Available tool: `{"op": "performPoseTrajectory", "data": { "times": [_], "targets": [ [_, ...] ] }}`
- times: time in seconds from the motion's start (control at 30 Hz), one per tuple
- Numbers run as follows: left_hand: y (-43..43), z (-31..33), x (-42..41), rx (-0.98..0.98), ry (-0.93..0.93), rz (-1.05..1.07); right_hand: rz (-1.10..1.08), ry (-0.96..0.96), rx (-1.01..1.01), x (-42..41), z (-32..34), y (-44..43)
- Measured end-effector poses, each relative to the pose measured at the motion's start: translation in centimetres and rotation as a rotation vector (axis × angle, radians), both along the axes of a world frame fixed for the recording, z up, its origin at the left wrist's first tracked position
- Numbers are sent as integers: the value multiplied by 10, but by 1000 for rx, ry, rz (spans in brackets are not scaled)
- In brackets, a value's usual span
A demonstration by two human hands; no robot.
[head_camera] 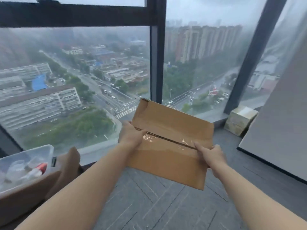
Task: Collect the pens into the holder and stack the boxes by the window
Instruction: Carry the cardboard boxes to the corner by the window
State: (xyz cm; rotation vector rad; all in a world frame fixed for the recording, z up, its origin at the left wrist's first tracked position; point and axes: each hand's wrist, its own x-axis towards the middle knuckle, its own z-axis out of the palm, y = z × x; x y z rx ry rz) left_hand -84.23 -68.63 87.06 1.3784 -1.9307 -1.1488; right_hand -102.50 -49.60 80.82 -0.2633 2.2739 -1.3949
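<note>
Head view
Left hand (130, 135): grips the left edge of the cardboard box (171, 123), thumb on top at the taped seam, other fingers hidden beneath.
Right hand (215, 156): grips the right edge, fingers (200, 146) clamped on top at the same seam.
Cardboard box: between both sets of fingers, tilted, off the floor (157, 205), before the window (83, 80).
Pale stacked boxes (240, 120): beyond the right fingers, in the window corner.
Clear bin (28, 156): left of the left fingers, atop a brown box (21, 201).
</note>
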Motion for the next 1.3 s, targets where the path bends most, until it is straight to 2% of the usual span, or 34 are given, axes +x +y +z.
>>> {"op": "performPoseTrajectory", "data": {
  "times": [0.13, 0.27, 0.43, 0.6, 0.8, 1.0, 1.2, 1.3],
  "targets": [
    [12, -16, -152, -32, -109, -170, -91, -76, 19, -115, -25, 47],
    [9, -24, -283, -91, -130, -302, -162, -127, 28, -211, -38, 62],
    [-8, -20, -414, -157, -195, -464, -311, -257, -26, -303, -52, 54],
    [-58, -25, -544, -277, -258, -582, -435, -308, -35, -396, -74, 21],
    [-116, -33, -710, -315, -247, -785, -688, -443, -251, -497, -95, -40],
    [-126, -38, -862, -531, -258, -1002, -831, -650, -432, -573, -113, -90],
    [-116, -68, -1032, -728, -306, -1060, -917, -715, -541, -709, -142, -114],
    [-115, -84, -1118, -753, -362, -1037, -924, -745, -560, -791, -160, -117]
  ]
}}
